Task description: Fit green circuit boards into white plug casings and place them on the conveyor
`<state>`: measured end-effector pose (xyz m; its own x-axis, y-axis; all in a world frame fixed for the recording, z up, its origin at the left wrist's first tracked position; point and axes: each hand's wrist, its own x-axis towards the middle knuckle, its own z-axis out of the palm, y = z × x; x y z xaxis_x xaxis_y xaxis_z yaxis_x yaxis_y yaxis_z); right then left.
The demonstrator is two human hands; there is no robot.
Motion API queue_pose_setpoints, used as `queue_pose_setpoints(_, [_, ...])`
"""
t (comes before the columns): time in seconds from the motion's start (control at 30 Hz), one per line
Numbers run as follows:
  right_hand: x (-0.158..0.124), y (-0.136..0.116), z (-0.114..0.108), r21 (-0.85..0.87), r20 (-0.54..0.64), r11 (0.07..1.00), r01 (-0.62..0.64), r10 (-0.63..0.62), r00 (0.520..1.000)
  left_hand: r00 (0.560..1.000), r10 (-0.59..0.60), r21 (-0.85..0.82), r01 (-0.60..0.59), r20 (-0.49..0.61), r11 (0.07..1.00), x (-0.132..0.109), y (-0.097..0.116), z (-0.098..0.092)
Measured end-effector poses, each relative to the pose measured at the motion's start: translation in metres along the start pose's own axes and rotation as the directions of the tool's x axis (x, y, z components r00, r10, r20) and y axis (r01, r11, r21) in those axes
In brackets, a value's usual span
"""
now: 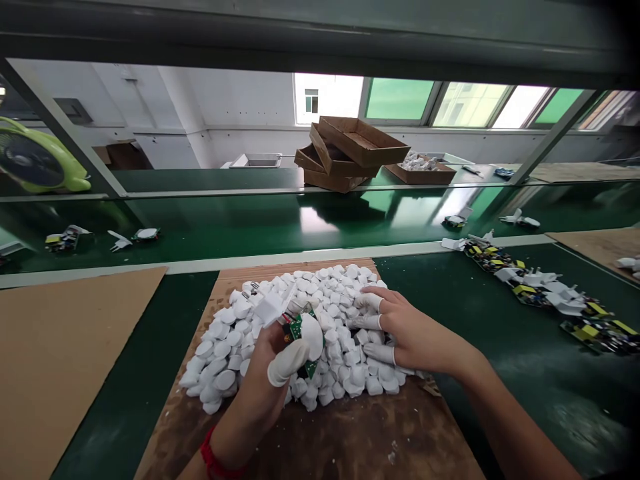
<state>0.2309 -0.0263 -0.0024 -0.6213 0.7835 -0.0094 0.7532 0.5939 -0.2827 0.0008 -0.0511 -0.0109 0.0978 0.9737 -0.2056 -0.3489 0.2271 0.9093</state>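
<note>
My left hand [281, 363] grips a green circuit board [311, 369] with a white round piece [313, 337] against its face, the thumb pressing near it. A white plug [270, 308] with metal pins hangs off the board by red and black wires. Below both hands spreads a heap of small white rounded pieces [225, 380]; their material I cannot make out. On the heap's right side rests my right hand [395, 327], fingers apart and touching the pieces, with nothing visibly held. White finger covers sit on several fingers of both hands.
A brown board [310, 447] carries the heap on the green bench. Rows of circuit boards with white plugs [540, 287] lie at right. Across the green belt [240, 220] are more assemblies, stacked brown trays [350, 153] and a green fan [40, 157]. Cardboard [65, 347] lies left.
</note>
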Motion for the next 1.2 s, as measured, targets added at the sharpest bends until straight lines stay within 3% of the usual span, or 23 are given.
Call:
queue_pose_setpoints(0.13, [0.0, -0.008, 0.001, -0.103, -0.041, 0.994, 0.022, -0.027, 0.999, 1.0, -0.019, 0.01, 0.02, -0.024, 1.0, 0.001, -0.002, -0.002])
queue_pose_setpoints(0.23, [-0.002, -0.011, -0.003, -0.08, -0.049, 0.994, 0.078, -0.082, 0.995, 1.0, -0.03, 0.04, 0.029, 0.01, 0.999, 0.0, -0.003, -0.005])
queue_pose_setpoints(0.37, [-0.004, -0.009, -0.006, -0.005, -0.084, 0.992, 0.125, -0.125, 0.989, 0.994, -0.044, 0.29, 0.013, 0.1, 0.957, -0.002, 0.004, 0.0])
queue_pose_setpoints(0.43, [-0.003, -0.007, -0.005, 0.011, -0.118, 0.994, 0.113, -0.111, 0.987, 0.974, -0.005, 0.501, -0.113, 0.228, 0.858, -0.004, 0.01, 0.006])
queue_pose_setpoints(0.5, [-0.001, -0.007, -0.004, 0.032, -0.164, 0.997, 0.077, -0.071, 0.984, 0.921, 0.059, 0.635, -0.312, 0.386, 0.707, -0.006, 0.012, 0.012])
queue_pose_setpoints(0.57, [0.001, -0.008, -0.003, 0.083, -0.228, 0.996, 0.021, -0.001, 0.974, 0.858, 0.107, 0.666, -0.464, 0.503, 0.584, -0.008, 0.011, 0.015])
queue_pose_setpoints(0.63, [0.001, -0.011, -0.002, 0.196, -0.307, 0.979, -0.048, 0.108, 0.946, 0.824, 0.117, 0.67, -0.526, 0.555, 0.524, -0.008, 0.007, 0.014])
queue_pose_setpoints(0.7, [0.0, -0.014, 0.0, 0.371, -0.364, 0.927, -0.059, 0.203, 0.909, 0.814, 0.109, 0.683, -0.544, 0.571, 0.487, -0.007, 0.004, 0.012])
queue_pose_setpoints(0.77, [-0.002, -0.016, 0.003, 0.55, -0.399, 0.834, 0.032, 0.229, 0.888, 0.813, 0.114, 0.696, -0.554, 0.571, 0.457, -0.006, 0.003, 0.01])
queue_pose_setpoints(0.9, [-0.003, -0.017, 0.005, 0.717, -0.392, 0.674, 0.177, 0.179, 0.902, 0.815, 0.1, 0.694, -0.544, 0.571, 0.472, -0.006, 0.007, 0.009])
queue_pose_setpoints(0.97, [0.0, -0.018, 0.005, 0.686, -0.37, 0.715, 0.132, 0.187, 0.91, 0.817, 0.107, 0.692, -0.542, 0.566, 0.477, -0.008, 0.008, 0.009])
queue_pose_setpoints(1.07, [0.005, -0.018, 0.006, 0.571, -0.407, 0.819, 0.053, 0.227, 0.885, 0.81, 0.148, 0.698, -0.569, 0.567, 0.435, -0.009, 0.006, 0.007])
queue_pose_setpoints(1.2, [0.008, -0.016, 0.01, 0.481, -0.448, 0.876, 0.026, 0.221, 0.866, 0.766, 0.198, 0.66, -0.632, 0.611, 0.406, -0.007, 0.004, 0.004])
